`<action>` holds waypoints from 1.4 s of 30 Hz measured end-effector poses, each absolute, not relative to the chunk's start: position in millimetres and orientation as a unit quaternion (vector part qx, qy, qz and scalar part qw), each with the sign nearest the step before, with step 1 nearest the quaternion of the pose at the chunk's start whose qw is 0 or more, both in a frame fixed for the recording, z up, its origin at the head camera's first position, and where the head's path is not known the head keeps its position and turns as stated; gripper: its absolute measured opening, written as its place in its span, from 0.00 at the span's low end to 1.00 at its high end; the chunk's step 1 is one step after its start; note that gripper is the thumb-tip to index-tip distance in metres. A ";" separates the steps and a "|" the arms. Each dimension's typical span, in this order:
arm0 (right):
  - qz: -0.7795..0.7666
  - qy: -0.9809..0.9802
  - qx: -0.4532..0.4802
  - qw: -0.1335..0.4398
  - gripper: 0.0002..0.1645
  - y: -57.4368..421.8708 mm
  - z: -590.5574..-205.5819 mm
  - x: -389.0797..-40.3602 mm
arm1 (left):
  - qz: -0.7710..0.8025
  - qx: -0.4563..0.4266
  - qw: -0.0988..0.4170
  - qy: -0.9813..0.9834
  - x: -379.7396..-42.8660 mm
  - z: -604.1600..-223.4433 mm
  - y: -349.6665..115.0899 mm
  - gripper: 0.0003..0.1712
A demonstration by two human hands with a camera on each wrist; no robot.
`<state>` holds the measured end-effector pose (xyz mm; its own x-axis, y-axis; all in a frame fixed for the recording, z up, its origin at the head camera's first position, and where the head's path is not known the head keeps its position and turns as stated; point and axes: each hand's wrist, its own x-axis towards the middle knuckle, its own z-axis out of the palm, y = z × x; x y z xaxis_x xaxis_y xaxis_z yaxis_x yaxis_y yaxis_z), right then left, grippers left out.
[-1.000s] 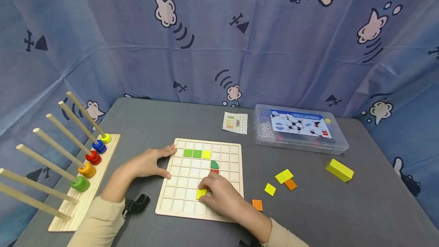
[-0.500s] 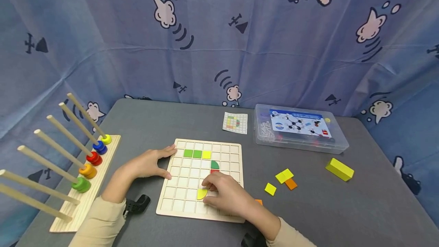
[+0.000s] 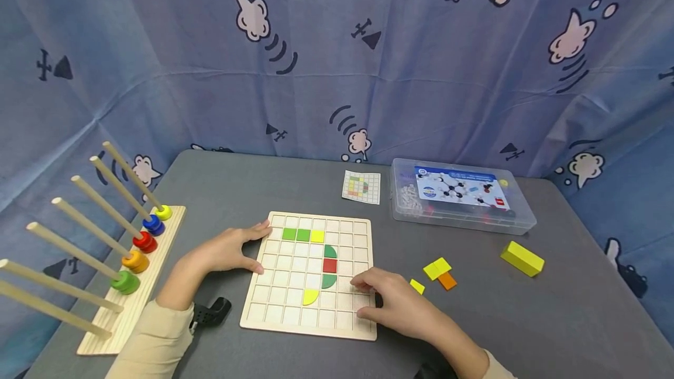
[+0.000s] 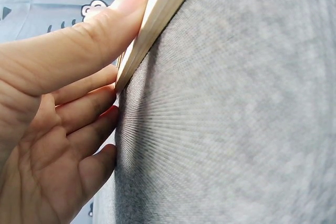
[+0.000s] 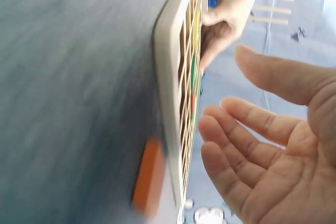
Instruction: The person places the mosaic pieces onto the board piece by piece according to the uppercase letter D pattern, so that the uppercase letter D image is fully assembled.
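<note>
A wooden grid board [image 3: 263, 313] lies on the table. At its left edge rests my left hand [image 3: 231, 251]; the left wrist view shows the thumb [image 4: 89, 38] on the rim and fingers against the side. My right hand [image 3: 395, 303], fingers loosely bent and holding nothing, hovers at the board's right edge. On the grid sit two green squares [image 3: 296, 234], a yellow square [image 3: 317, 237], a red square [image 3: 329, 265] between two green quarter circles [image 3: 329, 281], and a yellow quarter circle [image 3: 310, 296]. An orange tile [image 5: 149, 177] beside the board is hidden in the head view.
Right of the board lie several loose yellow tiles [image 3: 437, 268] and an orange tile [image 3: 447, 281]. Farther right is a yellow block [image 3: 522, 259]. Behind stand a pattern card [image 3: 361, 186] and a clear plastic case [image 3: 463, 196]. A peg stand [image 3: 95, 341] with coloured rings is at left.
My right hand has let go of the yellow quarter circle and moved right to the board's edge, uncovering the red square and lower green quarter circle. My left hand has stayed still.
</note>
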<state>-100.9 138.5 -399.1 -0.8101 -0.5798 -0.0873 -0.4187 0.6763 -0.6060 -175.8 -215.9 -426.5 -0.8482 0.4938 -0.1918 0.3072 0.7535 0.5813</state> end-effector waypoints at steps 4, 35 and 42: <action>-0.290 0.911 -0.260 0.134 0.26 163.4 -397.9 -98.6 | 0.274 0.217 0.168 0.922 -176.2 -427.1 -216.1 0.55; -0.233 0.964 -0.112 0.055 0.20 276.5 -420.8 -111.5 | 0.278 0.216 0.173 0.920 -175.5 -426.5 -217.4 0.54; -0.213 0.966 -0.131 0.072 0.21 280.1 -420.5 -110.9 | 0.279 0.216 0.170 0.920 -175.0 -426.1 -216.6 0.55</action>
<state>-110.9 280.1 -420.5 -0.9552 -0.2841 -0.0832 -0.2227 0.8749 -0.4301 -175.0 -216.6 -426.1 -0.8488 0.4924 -0.1927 0.3025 0.7511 0.5869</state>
